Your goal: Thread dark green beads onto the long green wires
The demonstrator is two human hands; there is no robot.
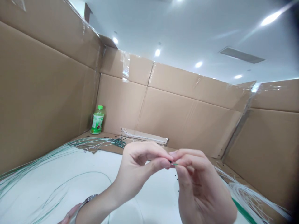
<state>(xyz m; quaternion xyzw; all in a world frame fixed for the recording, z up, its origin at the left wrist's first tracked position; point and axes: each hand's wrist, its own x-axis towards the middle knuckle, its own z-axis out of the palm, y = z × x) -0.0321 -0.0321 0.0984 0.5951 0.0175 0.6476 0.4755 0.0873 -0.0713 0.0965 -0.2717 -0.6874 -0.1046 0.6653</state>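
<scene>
My left hand (140, 165) and my right hand (198, 183) meet in mid-air above the white table, their fingertips pinched together on a short green wire (174, 163). Only its tip shows; the rest is hidden by my fingers. A long bundle of green-and-white wires (46, 161) fans across the table to the left of my hands. Several white wires with a green strip (252, 199) lie to the right, nearest my right hand. Small dark bits (176, 180) are scattered on the table beneath my fingers.
Taped cardboard walls (187, 102) surround the white table (149, 199) on the far and side edges. A green-capped plastic bottle (97, 119) stands in the far left corner. A folded cardboard piece (144, 137) holds wires at the back. A metal watch (86, 202) circles my left wrist, with another person's hand (70, 214) below it.
</scene>
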